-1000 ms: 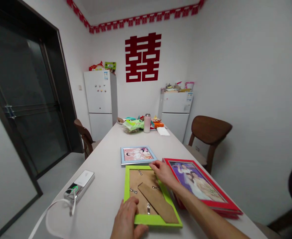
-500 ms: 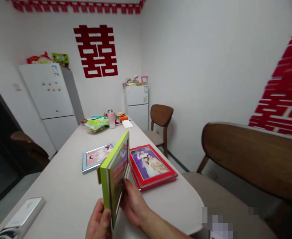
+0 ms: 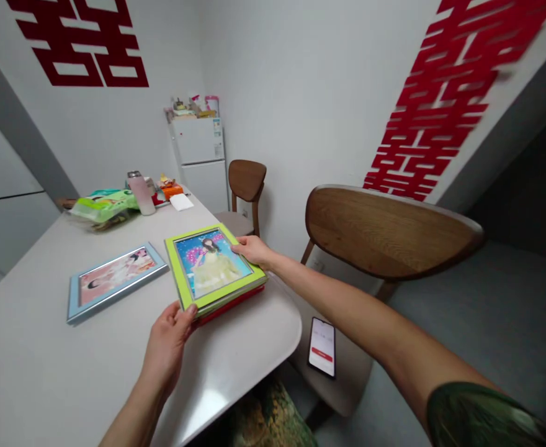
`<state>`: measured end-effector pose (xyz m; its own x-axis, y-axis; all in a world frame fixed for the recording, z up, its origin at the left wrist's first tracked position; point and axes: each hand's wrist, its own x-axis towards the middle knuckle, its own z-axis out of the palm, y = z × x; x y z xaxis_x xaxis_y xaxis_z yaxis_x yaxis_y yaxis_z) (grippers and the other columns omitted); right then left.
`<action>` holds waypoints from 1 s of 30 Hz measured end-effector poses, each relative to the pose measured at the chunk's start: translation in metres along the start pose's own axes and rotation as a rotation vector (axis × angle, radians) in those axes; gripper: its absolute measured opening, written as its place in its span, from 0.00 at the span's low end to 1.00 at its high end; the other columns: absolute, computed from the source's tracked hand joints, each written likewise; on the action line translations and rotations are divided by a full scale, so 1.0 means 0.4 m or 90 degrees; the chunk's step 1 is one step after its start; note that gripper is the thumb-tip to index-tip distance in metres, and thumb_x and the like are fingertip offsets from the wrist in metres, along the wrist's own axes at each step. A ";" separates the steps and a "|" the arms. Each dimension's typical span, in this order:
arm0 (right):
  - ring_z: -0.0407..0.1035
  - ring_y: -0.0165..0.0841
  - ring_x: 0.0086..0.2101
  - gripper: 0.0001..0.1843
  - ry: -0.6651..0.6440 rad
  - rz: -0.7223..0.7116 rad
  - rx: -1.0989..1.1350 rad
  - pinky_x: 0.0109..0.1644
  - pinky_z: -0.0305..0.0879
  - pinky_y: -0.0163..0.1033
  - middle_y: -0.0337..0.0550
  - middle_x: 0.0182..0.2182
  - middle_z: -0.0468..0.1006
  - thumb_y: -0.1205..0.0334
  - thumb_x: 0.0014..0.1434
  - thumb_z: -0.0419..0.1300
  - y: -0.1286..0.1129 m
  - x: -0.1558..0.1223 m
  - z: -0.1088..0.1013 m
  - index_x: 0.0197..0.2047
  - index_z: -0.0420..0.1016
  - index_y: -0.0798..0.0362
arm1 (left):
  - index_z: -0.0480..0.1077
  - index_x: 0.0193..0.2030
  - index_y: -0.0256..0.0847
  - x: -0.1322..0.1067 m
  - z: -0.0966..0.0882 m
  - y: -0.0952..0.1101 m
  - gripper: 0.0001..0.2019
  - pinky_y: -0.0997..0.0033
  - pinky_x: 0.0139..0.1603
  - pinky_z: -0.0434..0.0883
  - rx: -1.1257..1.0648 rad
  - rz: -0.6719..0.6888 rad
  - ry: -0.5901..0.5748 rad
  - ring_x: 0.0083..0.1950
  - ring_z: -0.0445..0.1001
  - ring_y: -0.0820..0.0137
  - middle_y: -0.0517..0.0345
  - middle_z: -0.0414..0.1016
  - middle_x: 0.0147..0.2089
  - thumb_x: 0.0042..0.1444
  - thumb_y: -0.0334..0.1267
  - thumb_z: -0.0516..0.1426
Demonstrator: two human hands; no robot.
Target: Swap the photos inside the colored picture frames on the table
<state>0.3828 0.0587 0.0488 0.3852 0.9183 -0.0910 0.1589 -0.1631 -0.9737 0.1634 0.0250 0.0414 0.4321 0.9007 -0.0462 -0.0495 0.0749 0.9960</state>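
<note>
The green frame (image 3: pixel 212 264) is held by both hands. It is laid flat, picture side up, on top of the red frames (image 3: pixel 230 303), near the rounded end of the white table (image 3: pixel 44 360). Only a thin red edge is seen under it. Its near corner is gripped by the left hand (image 3: pixel 168 338), with the thumb pressed on the green border; the other fingers cannot be seen. Its far right side is held by the right hand (image 3: pixel 254 250), with the fingers curled round the edge. A blue frame (image 3: pixel 115 279) is seen just beside it on the left, flat on the table and not touched. A bottle (image 3: pixel 140 192) and a green bag (image 3: pixel 103 205) are set at the far end, well apart. A phone (image 3: pixel 322 346) is left on the seat of a brown chair (image 3: pixel 384 230), with its screen lit.
</note>
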 end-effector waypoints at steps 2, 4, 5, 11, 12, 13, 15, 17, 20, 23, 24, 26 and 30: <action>0.67 0.27 0.24 0.09 0.019 0.004 -0.073 0.30 0.65 0.34 0.39 0.26 0.74 0.65 0.52 0.55 0.033 0.031 -0.015 0.36 0.70 0.60 | 0.66 0.34 0.35 0.031 -0.004 -0.031 0.20 0.73 0.30 0.66 0.101 0.013 -0.002 0.27 0.69 0.72 0.61 0.71 0.25 0.41 0.51 0.56; 0.68 0.28 0.28 0.11 0.036 0.003 -0.143 0.33 0.66 0.36 0.40 0.30 0.73 0.61 0.53 0.54 0.060 0.055 -0.024 0.38 0.69 0.60 | 0.66 0.32 0.36 0.059 -0.012 -0.054 0.19 0.76 0.25 0.63 0.163 0.023 0.008 0.23 0.67 0.74 0.65 0.67 0.20 0.41 0.52 0.56; 0.68 0.28 0.30 0.12 0.042 0.001 -0.178 0.34 0.66 0.38 0.41 0.33 0.72 0.59 0.54 0.53 0.071 0.065 -0.028 0.38 0.68 0.59 | 0.65 0.31 0.36 0.070 -0.017 -0.063 0.19 0.77 0.23 0.62 0.184 0.027 0.011 0.21 0.65 0.74 0.66 0.66 0.18 0.41 0.52 0.56; 0.66 0.32 0.37 0.14 0.053 -0.045 -0.352 0.42 0.62 0.43 0.42 0.37 0.71 0.57 0.54 0.52 0.085 0.086 -0.032 0.41 0.67 0.57 | 0.65 0.29 0.37 0.083 -0.043 -0.083 0.17 0.77 0.19 0.59 0.338 0.052 -0.026 0.18 0.64 0.74 0.66 0.65 0.16 0.43 0.52 0.54; 0.66 0.32 0.37 0.14 0.051 -0.053 -0.373 0.42 0.62 0.43 0.41 0.37 0.71 0.57 0.54 0.53 0.083 0.085 -0.029 0.41 0.67 0.57 | 0.65 0.30 0.38 0.084 -0.052 -0.079 0.18 0.77 0.20 0.60 0.362 0.059 -0.027 0.20 0.66 0.73 0.64 0.67 0.18 0.45 0.52 0.53; 0.66 0.32 0.37 0.14 0.049 -0.061 -0.392 0.42 0.62 0.43 0.41 0.37 0.72 0.57 0.54 0.53 0.080 0.082 -0.026 0.41 0.67 0.57 | 0.65 0.33 0.38 0.086 -0.064 -0.074 0.18 0.76 0.23 0.63 0.388 0.067 -0.020 0.23 0.68 0.72 0.62 0.69 0.21 0.46 0.53 0.51; 0.67 0.33 0.36 0.15 0.048 -0.073 -0.425 0.41 0.62 0.42 0.43 0.36 0.73 0.58 0.52 0.55 0.074 0.075 -0.016 0.41 0.68 0.58 | 0.64 0.36 0.39 0.103 -0.099 -0.060 0.19 0.73 0.30 0.66 0.453 0.084 0.016 0.31 0.71 0.69 0.57 0.72 0.30 0.47 0.53 0.49; 0.67 0.35 0.36 0.16 0.055 -0.081 -0.450 0.41 0.61 0.39 0.45 0.36 0.74 0.60 0.50 0.55 0.066 0.068 -0.009 0.41 0.69 0.59 | 0.63 0.39 0.39 0.134 -0.148 -0.045 0.20 0.67 0.38 0.66 0.536 0.095 0.069 0.37 0.71 0.65 0.53 0.71 0.37 0.47 0.52 0.49; 0.66 0.37 0.38 0.20 0.079 -0.106 -0.473 0.41 0.60 0.37 0.48 0.38 0.74 0.61 0.50 0.54 0.049 0.051 -0.006 0.46 0.66 0.59 | 0.62 0.44 0.37 0.202 -0.231 -0.028 0.22 0.56 0.45 0.61 0.676 0.106 0.118 0.44 0.68 0.55 0.46 0.68 0.45 0.46 0.50 0.50; 0.64 0.36 0.43 0.25 0.097 -0.176 -0.479 0.46 0.58 0.38 0.51 0.45 0.69 0.60 0.52 0.51 0.024 0.008 -0.007 0.52 0.59 0.60 | 0.58 0.49 0.31 0.273 -0.305 -0.025 0.25 0.53 0.52 0.54 0.787 0.129 0.110 0.55 0.57 0.51 0.40 0.61 0.52 0.45 0.45 0.51; 0.63 0.35 0.44 0.25 0.093 -0.203 -0.480 0.48 0.56 0.38 0.50 0.47 0.68 0.60 0.52 0.50 0.016 -0.014 -0.004 0.53 0.59 0.59 | 0.57 0.50 0.29 0.295 -0.325 -0.027 0.26 0.53 0.53 0.52 0.817 0.133 0.104 0.57 0.53 0.50 0.38 0.58 0.54 0.45 0.44 0.50; 0.61 0.32 0.46 0.22 0.066 -0.275 -0.477 0.51 0.54 0.36 0.47 0.48 0.67 0.60 0.51 0.52 0.000 -0.064 0.013 0.50 0.63 0.57 | 0.57 0.51 0.27 0.331 -0.354 -0.035 0.28 0.49 0.52 0.52 0.864 0.128 0.084 0.57 0.52 0.47 0.34 0.56 0.55 0.46 0.45 0.50; 0.60 0.32 0.47 0.18 0.005 -0.462 -0.414 0.52 0.54 0.38 0.49 0.45 0.69 0.63 0.50 0.53 -0.019 -0.151 0.090 0.44 0.69 0.58 | 0.61 0.47 0.29 0.365 -0.373 -0.053 0.26 0.49 0.47 0.57 0.919 0.133 0.037 0.51 0.60 0.46 0.35 0.63 0.50 0.46 0.48 0.49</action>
<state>0.3254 0.0173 0.0541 0.0014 0.8717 0.4901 0.8303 0.2721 -0.4864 0.0934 0.2188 0.0021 0.4919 0.8597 0.1380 0.8379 -0.5104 0.1932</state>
